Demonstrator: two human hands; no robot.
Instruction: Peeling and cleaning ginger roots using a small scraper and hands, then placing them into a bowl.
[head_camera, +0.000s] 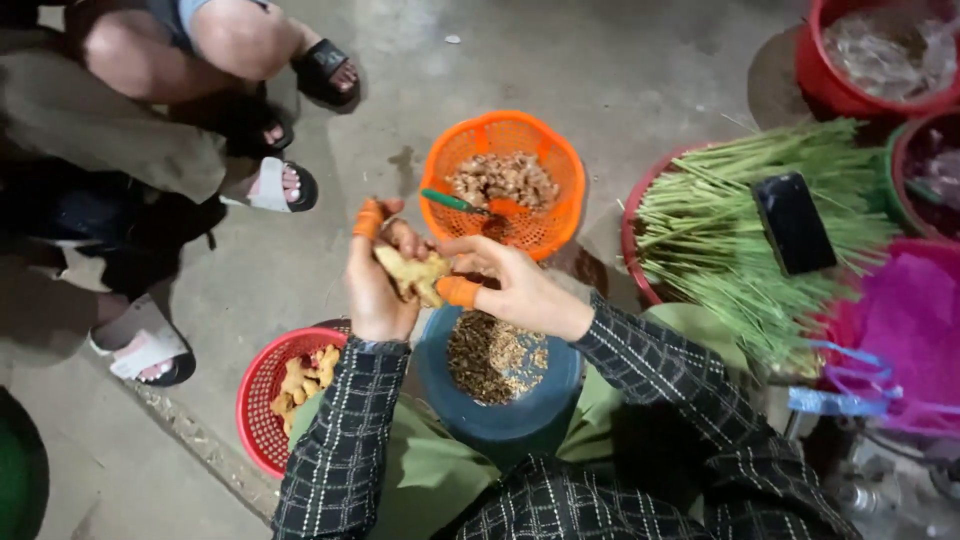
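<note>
My left hand (378, 285) holds a knobbly yellow piece of ginger (412, 274); an orange cover sits on its thumb. My right hand (512, 282), with an orange cover on its thumb too, grips a green-handled peeler (455, 202) whose blade end meets the ginger. Both hands hover above a dark blue bowl (500, 415) with brown peelings in it, resting on my lap. An orange basket (505, 180) of peeled pieces stands just beyond the hands. A red basket (268, 395) with unpeeled ginger sits by my left elbow.
A red tray of green stalks (745, 235) with a black phone (794, 222) on top lies to the right. Red tubs (870, 55) and a magenta bag (905, 330) stand farther right. Other people's sandalled feet (280, 185) rest at the upper left on the concrete floor.
</note>
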